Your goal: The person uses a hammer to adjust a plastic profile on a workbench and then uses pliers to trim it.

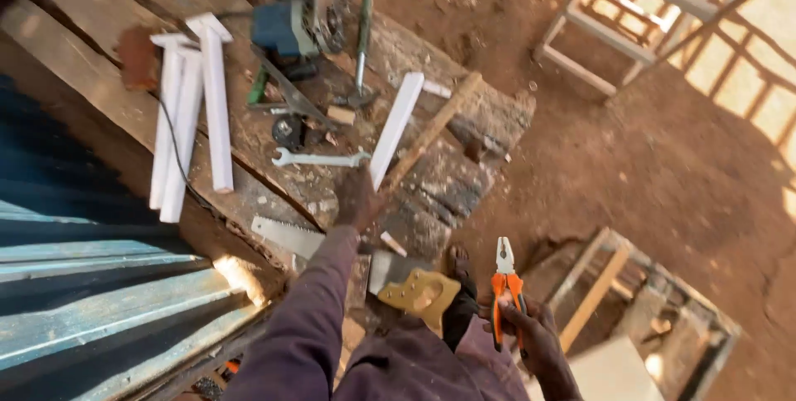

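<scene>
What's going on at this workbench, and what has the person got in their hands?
A person stands at a rough plank workbench on a dirt floor. The right hand holds orange-handled pliers, jaws pointing up. The left hand reaches onto the bench and rests at the lower end of a white-painted wooden strip. Beside it lie a spanner, a hammer, a blue power tool and more white strips. A handsaw lies at the bench's near edge.

Head camera looks steeply down (single view) over the workbench, close.
</scene>
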